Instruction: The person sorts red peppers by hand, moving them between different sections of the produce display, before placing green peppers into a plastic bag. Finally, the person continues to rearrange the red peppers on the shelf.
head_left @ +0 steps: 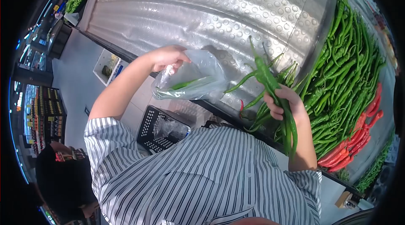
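Observation:
My left hand [169, 57] is closed on the rim of a clear plastic bag [211, 67], which hangs over the front edge of the metal display. Inside the bag lies a long green chili pepper [187, 83]. Several long green chili peppers [265, 75] are gripped in my right hand [284, 102], fingers wrapped round their middle. Below and beside that hand, a small loose bunch of green chili peppers [261, 117] rests on the metal, and one small red chili [241, 106] lies near it.
A large heap of green chili peppers [337, 73] covers the right of the metal display [202, 10], with red peppers [350, 149] at its lower end. Below the bag stands a black basket [145, 130] holding crumpled plastic. A person in black [63, 183] is at lower left.

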